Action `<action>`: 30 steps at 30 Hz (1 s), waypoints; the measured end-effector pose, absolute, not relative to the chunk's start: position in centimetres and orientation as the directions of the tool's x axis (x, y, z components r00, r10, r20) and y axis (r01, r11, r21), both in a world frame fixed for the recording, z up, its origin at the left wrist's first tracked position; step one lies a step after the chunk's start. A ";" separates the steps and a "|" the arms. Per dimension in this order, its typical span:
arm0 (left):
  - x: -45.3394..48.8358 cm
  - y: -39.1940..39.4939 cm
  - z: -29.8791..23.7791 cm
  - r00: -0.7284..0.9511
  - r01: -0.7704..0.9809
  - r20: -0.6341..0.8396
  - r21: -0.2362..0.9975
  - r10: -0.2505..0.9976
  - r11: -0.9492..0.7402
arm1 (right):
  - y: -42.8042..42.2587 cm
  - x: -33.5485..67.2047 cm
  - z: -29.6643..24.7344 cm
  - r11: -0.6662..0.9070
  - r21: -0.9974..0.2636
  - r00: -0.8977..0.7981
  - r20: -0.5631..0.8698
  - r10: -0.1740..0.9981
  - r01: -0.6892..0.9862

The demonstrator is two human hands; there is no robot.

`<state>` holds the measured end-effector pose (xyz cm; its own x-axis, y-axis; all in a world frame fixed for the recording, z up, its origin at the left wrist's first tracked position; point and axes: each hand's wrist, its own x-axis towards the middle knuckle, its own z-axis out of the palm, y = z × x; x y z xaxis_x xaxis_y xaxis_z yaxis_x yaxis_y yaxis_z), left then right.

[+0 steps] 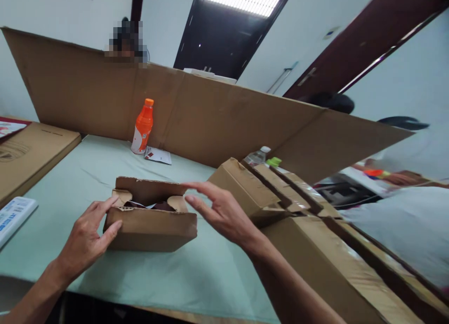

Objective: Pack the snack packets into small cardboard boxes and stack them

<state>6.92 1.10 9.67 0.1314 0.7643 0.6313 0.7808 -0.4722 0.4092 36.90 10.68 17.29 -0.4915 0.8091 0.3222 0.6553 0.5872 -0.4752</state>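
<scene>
A small brown cardboard box (150,230) stands on the pale green tablecloth with its top open. Two small flaps stick up at its ends, and something dark with a bit of white shows inside, too hidden to name. My left hand (89,228) grips the box's left end, thumb on the front wall and fingers at the upper rim. At the far right corner, my right hand (224,211) has thumb and fingers apart. Its fingertips are at or very near the rim; contact is hard to tell.
An orange bottle (143,127) and a white packet (157,155) are behind the box, before a tall cardboard partition (210,113). Several cartons (315,249) crowd the right side. At left lie a white labelled box (16,216) and a flat carton (42,146). Another person sits at right.
</scene>
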 end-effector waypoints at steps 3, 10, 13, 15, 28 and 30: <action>7.3 1.1 9.4 0.080 0.804 0.627 0.419 0.775 -0.422 | 12.8 36.7 16.2 0.630 -0.416 -0.490 0.400 0.774 0.656; 7.6 1.9 8.0 0.117 0.799 0.537 0.449 0.835 -0.401 | 10.4 38.5 9.8 0.797 -0.240 -0.779 0.189 0.598 0.554; 7.5 2.4 7.7 0.099 0.765 0.499 0.516 0.861 -0.386 | 10.4 38.8 9.8 0.820 -0.216 -0.809 0.162 0.565 0.530; 7.4 2.5 7.6 0.077 0.752 0.494 0.542 0.866 -0.376 | 11.1 38.3 10.7 0.827 -0.230 -0.829 0.118 0.547 0.513; 6.2 4.3 6.9 0.072 0.679 0.501 0.608 0.862 -0.411 | 10.7 37.0 11.9 0.815 -0.273 -0.837 0.059 0.544 0.511; 6.7 4.5 7.1 0.095 0.664 0.483 0.620 0.870 -0.417 | 10.1 37.5 12.2 0.801 -0.287 -0.823 0.066 0.564 0.526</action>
<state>6.66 4.52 7.12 0.0951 0.8704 0.4831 0.6642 -0.4169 0.6205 37.53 10.08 12.21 -0.8232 0.5639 0.0660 0.5257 0.8009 -0.2867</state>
